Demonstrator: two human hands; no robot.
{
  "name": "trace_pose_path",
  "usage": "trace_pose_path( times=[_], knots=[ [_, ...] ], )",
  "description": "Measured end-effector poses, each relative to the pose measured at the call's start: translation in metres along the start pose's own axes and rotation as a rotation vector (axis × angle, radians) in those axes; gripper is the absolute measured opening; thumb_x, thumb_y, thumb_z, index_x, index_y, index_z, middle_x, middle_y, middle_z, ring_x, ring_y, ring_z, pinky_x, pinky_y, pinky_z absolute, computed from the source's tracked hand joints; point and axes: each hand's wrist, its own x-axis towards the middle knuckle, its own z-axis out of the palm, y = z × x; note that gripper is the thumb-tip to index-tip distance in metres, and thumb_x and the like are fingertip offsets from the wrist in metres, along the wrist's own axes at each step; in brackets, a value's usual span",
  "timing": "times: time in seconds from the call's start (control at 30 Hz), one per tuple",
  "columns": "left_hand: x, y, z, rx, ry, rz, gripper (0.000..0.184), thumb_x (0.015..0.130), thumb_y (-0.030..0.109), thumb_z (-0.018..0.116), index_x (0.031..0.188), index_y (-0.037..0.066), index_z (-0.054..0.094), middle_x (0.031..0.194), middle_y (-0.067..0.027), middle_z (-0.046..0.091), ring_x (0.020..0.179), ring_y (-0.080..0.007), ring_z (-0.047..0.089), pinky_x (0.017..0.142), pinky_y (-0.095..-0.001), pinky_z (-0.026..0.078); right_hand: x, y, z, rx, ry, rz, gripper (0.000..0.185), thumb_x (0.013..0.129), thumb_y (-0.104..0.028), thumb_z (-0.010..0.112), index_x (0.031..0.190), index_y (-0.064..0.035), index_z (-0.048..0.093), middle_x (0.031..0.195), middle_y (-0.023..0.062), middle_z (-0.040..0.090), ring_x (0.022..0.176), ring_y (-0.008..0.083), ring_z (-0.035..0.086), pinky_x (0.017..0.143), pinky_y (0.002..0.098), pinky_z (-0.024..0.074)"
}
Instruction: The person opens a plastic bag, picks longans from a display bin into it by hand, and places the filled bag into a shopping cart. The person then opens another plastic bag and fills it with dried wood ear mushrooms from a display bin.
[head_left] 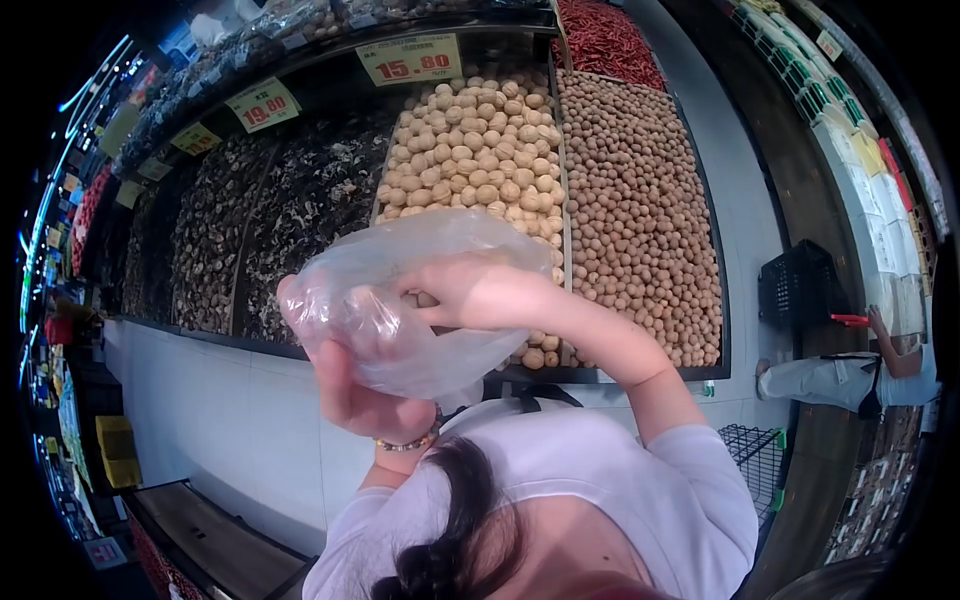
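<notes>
Clear plastic bag, 1; held in front of the walnut bin, no knot visible.
Clear plastic bag (440,365): raised between 2 hands, near the chest. Left hand (375,405), 1 beaded bracelet (408,443) at wrist: fingers wrapped on the bag's side, film pinched against the thumb. Right hand (465,290): inside the bag; finger closure cannot be told through the film. Small brownish contents (424,299) beside the right fingers, kind and count unclear. Progress, as judged: bag opened, filling slight at most, closing not done. Adjacent: pale walnuts (480,150), price sign "15.80" (410,60); smaller brown round goods (635,200), alongside.
</notes>
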Motion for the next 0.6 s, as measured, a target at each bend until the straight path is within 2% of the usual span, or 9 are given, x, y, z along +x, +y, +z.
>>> trace_pose_path(
  times=[0.13,0.2,0.23,0.27,0.33,0.4,0.47,0.53,0.6],
  knots=[
    [0.006,-0.007,-0.026,0.6,-0.136,0.407,0.056,0.081,0.022,0.059,0.128,0.004,0.037,0.126,-0.0208,0.043,0.111,-0.0278,0.049,0.093,-0.0409,0.044,-0.005,0.014,0.012,0.104,0.075,-0.114,0.041,0.082,-0.025,0.057,0.12,-0.0101,0.052,0.112,0.0111,0.056,0.099,0.0255,0.056,0.085,0.0352,0.0428],
    [0.015,-0.004,-0.032,0.269,-0.239,0.247,0.05,0.085,0.024,0.054,0.127,0.003,0.038,0.126,-0.0201,0.044,0.111,-0.0259,0.049,0.093,-0.0402,0.044,-0.016,0.029,0.011,0.181,0.167,-0.266,0.042,0.082,-0.025,0.057,0.121,-0.0086,0.052,0.117,0.0106,0.054,0.104,0.0254,0.054,0.09,0.0348,0.0411],
    [0.025,0.0,-0.036,-0.18,-0.339,0.029,0.048,0.086,0.025,0.051,0.126,0.002,0.039,0.126,-0.0198,0.044,0.111,-0.025,0.049,0.094,-0.04,0.044,-0.026,0.03,0.002,0.174,0.217,-0.296,0.042,0.083,-0.025,0.057,0.12,-0.007,0.052,0.117,0.0094,0.054,0.106,0.0239,0.053,0.092,0.0345,0.0399],
    [0.02,-0.002,-0.036,0.109,-0.287,0.185,0.051,0.087,0.028,0.048,0.128,0.002,0.036,0.127,-0.0205,0.043,0.113,-0.0267,0.047,0.094,-0.041,0.043,-0.041,0.032,-0.008,0.168,0.262,-0.326,0.042,0.083,-0.024,0.057,0.12,-0.0054,0.051,0.117,0.0082,0.055,0.108,0.0223,0.052,0.095,0.0343,0.0388],
    [0.012,-0.007,-0.035,0.745,-0.056,0.447,0.057,0.088,0.036,0.044,0.131,0.001,0.031,0.13,-0.022,0.039,0.116,-0.0301,0.044,0.094,-0.043,0.043,-0.075,0.051,-0.032,0.654,0.233,-0.215,0.039,0.084,-0.022,0.055,0.119,-0.0036,0.052,0.117,0.007,0.055,0.11,0.0178,0.05,0.096,0.0326,0.0379],
    [0.012,-0.009,-0.046,0.898,-0.15,0.653,0.065,0.087,0.044,0.04,0.134,0.001,0.024,0.133,-0.0239,0.031,0.118,-0.0338,0.041,0.095,-0.0456,0.042,-0.095,0.099,-0.05,0.468,0.611,0.001,0.036,0.085,-0.021,0.055,0.116,-0.0039,0.054,0.116,0.0065,0.056,0.109,0.0158,0.05,0.095,0.0312,0.0384],
    [0.007,-0.011,-0.064,1.087,-0.166,0.812,0.074,0.086,0.054,0.033,0.137,0.003,0.015,0.136,-0.0256,0.021,0.12,-0.0376,0.038,0.097,-0.0485,0.04,-0.114,0.19,-0.062,0.182,0.895,0.385,0.037,0.083,-0.025,0.057,0.116,-0.0082,0.054,0.121,0.0111,0.051,0.111,0.0219,0.049,0.094,0.0333,0.0394],
    [0.0,-0.016,-0.052,1.116,-0.119,0.822,0.078,0.085,0.057,0.03,0.137,0.002,0.013,0.137,-0.0256,0.019,0.121,-0.0377,0.037,0.098,-0.0483,0.04,-0.143,0.285,-0.063,-0.296,0.998,0.72,0.05,0.081,-0.036,0.059,0.123,-0.0123,0.048,0.132,0.0145,0.04,0.122,0.0285,0.037,0.099,0.0395,0.0328],
    [-0.005,-0.02,-0.023,1.117,-0.05,0.781,0.081,0.084,0.06,0.03,0.137,0.0,0.012,0.137,-0.0259,0.019,0.122,-0.0378,0.036,0.097,-0.0481,0.04,-0.162,0.345,-0.064,-0.45,0.902,0.98,0.062,0.078,-0.048,0.058,0.129,-0.0158,0.042,0.138,0.0159,0.03,0.128,0.0329,0.026,0.102,0.0467,0.0246]
  ],
)
